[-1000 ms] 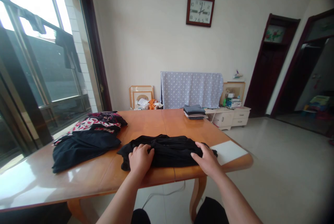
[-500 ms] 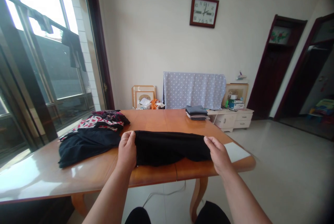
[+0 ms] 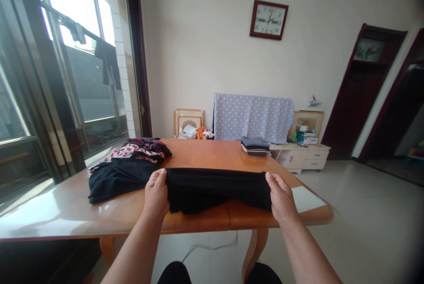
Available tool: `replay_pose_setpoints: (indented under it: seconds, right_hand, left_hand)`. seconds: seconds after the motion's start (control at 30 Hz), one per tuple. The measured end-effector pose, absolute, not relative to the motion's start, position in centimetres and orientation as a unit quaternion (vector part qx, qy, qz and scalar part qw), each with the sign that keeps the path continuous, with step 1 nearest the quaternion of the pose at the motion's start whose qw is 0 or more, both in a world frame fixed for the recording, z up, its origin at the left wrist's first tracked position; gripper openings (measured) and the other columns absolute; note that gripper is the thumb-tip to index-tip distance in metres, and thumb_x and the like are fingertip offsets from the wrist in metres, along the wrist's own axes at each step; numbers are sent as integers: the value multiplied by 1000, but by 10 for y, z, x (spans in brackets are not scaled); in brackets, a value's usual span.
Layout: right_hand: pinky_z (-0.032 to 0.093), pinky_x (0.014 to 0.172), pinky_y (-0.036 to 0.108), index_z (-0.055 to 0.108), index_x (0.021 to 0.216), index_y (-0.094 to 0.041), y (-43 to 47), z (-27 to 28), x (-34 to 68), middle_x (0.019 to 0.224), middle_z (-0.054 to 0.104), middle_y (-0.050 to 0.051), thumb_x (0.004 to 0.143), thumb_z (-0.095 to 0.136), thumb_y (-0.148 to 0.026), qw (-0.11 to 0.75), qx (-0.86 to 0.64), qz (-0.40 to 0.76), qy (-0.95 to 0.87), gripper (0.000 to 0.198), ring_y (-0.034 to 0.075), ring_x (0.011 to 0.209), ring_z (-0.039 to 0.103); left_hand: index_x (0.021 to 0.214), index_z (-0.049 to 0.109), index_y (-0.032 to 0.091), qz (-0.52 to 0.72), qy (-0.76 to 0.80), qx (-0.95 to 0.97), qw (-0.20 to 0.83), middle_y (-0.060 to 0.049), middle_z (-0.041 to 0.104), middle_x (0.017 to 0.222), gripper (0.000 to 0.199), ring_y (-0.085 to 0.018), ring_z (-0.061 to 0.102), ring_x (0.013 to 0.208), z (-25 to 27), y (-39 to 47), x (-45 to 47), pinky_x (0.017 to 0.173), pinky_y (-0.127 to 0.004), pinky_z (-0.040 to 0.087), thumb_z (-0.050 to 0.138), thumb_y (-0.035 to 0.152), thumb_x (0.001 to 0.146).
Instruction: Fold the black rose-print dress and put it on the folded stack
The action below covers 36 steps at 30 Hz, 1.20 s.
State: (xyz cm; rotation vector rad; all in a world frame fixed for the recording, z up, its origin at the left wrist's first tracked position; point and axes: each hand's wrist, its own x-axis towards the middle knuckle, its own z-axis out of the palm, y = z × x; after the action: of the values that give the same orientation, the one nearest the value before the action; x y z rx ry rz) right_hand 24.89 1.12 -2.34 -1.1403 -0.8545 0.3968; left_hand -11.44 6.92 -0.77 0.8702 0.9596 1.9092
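Observation:
A black cloth garment is stretched sideways between my two hands, just above the front edge of the wooden table. Its upper edge is pulled nearly straight, while the lower edge hangs unevenly. My left hand is closed on its left end, thumb on top. At the right end, my right hand pinches the upper corner. The exact kind of garment cannot be made out. Left of my left hand lies a loose heap of clothes, with a dark navy garment in front and a red-and-white patterned one behind.
A stack of folded clothes sits at the table's far right edge. A white sheet lies at the right corner. Beyond stand a low white cabinet and something draped with a dotted cloth. Glass windows line the left.
My hands have moved slightly apart, drawing the black garment wider and tauter. The whole scene has shifted a little to the right in view.

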Motion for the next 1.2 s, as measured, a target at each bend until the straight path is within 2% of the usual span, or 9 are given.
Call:
replay_pose_setpoints:
  seconds: [0.37, 0.47, 0.6, 0.77, 0.87, 0.97, 1.13, 1.2]
  right_hand:
    - [44, 82, 27, 70, 91, -21, 17, -27, 251, 87, 67, -1, 75, 73, -58, 744, -518, 187, -379, 40, 18, 87, 57]
    - [43, 83, 28, 71, 93, -22, 18, -28, 250, 90, 68, -1, 74, 75, -56, 737, -514, 212, -384, 40, 19, 89, 58]
    - [43, 84, 29, 73, 95, -22, 17, -30, 251, 95, 70, 0, 74, 75, -56, 688, -522, 264, -429, 40, 20, 93, 58]
    - [42, 87, 30, 73, 90, -21, 12, -30, 251, 93, 71, 1, 78, 70, -56, 617, -560, 261, -488, 38, 22, 95, 59]
    - [43, 85, 31, 73, 90, -20, 8, -28, 247, 92, 72, 2, 78, 70, -56, 605, -562, 259, -500, 38, 23, 93, 60]
    - [45, 80, 30, 72, 91, -20, 6, -24, 239, 89, 72, 2, 77, 70, -56, 603, -563, 264, -500, 39, 23, 88, 61]
    - [44, 76, 29, 70, 87, -20, 2, -17, 226, 84, 72, 2, 82, 64, -56, 572, -572, 206, -551, 37, 22, 82, 61]
    - [44, 76, 29, 70, 87, -21, 0, -13, 220, 84, 71, 2, 84, 62, -55, 563, -577, 174, -565, 35, 22, 83, 61]
  left_hand:
    - [93, 66, 21, 774, 391, 276, 415, 4, 66, 81, 35, -15, 62, 75, -16, 74, -130, 73, -28, 51, 76, 42, 67]
    - [89, 65, 20, 752, 362, 293, 466, 3, 65, 80, 34, -14, 61, 72, -10, 67, -127, 69, -26, 50, 78, 40, 66]
    - [82, 62, 18, 682, 319, 361, 550, 3, 62, 74, 32, -13, 59, 65, 1, 49, -121, 63, -24, 49, 80, 38, 66]
    - [80, 61, 17, 646, 319, 404, 564, 2, 60, 72, 33, -13, 57, 63, 8, 36, -116, 59, -23, 46, 80, 42, 68]
    - [79, 59, 18, 635, 315, 427, 561, 3, 57, 70, 33, -11, 53, 60, 6, 37, -111, 57, -21, 43, 78, 44, 72]
    - [81, 61, 19, 623, 360, 484, 499, 3, 57, 70, 32, -12, 51, 61, 3, 41, -107, 57, -22, 41, 74, 47, 76]
    - [80, 66, 21, 567, 497, 612, 240, 0, 64, 76, 22, -16, 58, 73, 0, 45, -105, 66, -24, 41, 64, 42, 81]
    - [85, 68, 22, 541, 520, 629, 201, -1, 67, 79, 22, -17, 60, 75, 0, 42, -101, 67, -25, 41, 59, 42, 84]
